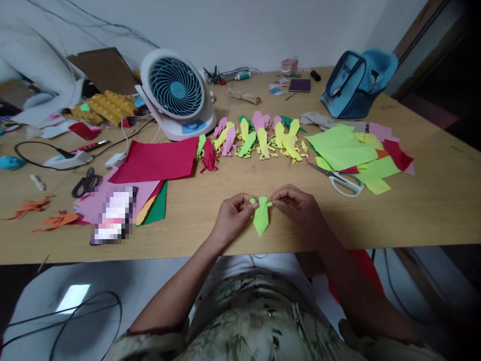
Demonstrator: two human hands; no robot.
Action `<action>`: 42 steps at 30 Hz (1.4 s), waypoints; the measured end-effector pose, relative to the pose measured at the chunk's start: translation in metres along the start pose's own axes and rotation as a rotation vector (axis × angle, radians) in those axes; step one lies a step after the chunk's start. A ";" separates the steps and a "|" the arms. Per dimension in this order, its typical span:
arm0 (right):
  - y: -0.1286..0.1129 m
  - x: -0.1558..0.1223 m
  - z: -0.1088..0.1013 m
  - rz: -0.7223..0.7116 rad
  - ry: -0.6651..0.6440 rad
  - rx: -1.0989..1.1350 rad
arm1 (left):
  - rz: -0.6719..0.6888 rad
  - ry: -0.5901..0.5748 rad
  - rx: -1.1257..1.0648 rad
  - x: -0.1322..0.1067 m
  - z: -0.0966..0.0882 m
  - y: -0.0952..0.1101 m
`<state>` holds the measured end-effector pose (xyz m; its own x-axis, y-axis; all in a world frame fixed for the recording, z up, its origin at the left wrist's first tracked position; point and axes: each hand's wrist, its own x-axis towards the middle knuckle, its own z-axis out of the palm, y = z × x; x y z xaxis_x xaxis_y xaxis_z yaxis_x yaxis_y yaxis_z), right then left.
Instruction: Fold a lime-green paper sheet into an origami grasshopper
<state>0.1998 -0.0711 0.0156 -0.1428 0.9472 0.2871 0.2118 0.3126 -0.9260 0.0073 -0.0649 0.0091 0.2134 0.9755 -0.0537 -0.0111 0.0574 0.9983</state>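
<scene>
A lime-green paper cutout with a pointed lower end hangs between my two hands near the table's front edge. My left hand pinches its left side between thumb and fingers. On the other side, my right hand has its fingertips closed on a small strip of the same piece. Beyond my hands lies a row of similar cutouts in yellow, pink, green and red, with fringed ends. White-handled scissors rest right of my hands, their blades touching green paper sheets.
At the left lie a red sheet over coloured papers, a phone, black-handled scissors and orange cutouts. A white fan stands behind them. At the back right is a blue bag. A power strip with cables lies left.
</scene>
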 end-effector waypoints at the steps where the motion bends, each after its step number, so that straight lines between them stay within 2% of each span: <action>1: 0.002 0.003 0.000 0.045 -0.007 0.033 | 0.006 0.002 0.005 0.003 0.000 0.001; 4: 0.012 0.014 0.002 0.152 0.008 0.122 | 0.013 0.002 0.013 0.012 -0.001 0.000; 6: 0.021 0.022 0.005 0.189 0.063 0.158 | 0.000 -0.008 -0.008 0.018 -0.003 -0.002; 9: 0.030 0.032 0.009 0.246 0.078 0.162 | -0.027 -0.025 -0.032 0.029 -0.006 -0.007; 15: 0.032 0.052 0.011 0.348 0.086 0.227 | -0.016 0.046 0.071 0.056 -0.013 -0.003; 22: 0.036 0.078 0.011 0.329 0.024 0.191 | -0.158 0.025 -0.089 0.075 -0.020 0.005; 29: 0.042 0.076 0.023 0.312 -0.005 0.035 | -0.291 0.073 -0.189 0.078 -0.029 0.002; 42: 0.044 0.073 0.028 0.252 0.009 -0.063 | -0.340 0.098 -0.298 0.078 -0.029 0.003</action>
<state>0.1719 0.0093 -0.0111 -0.0691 0.9963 0.0519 0.2997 0.0704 -0.9514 -0.0047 0.0179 0.0068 0.1606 0.9053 -0.3931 -0.2394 0.4221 0.8744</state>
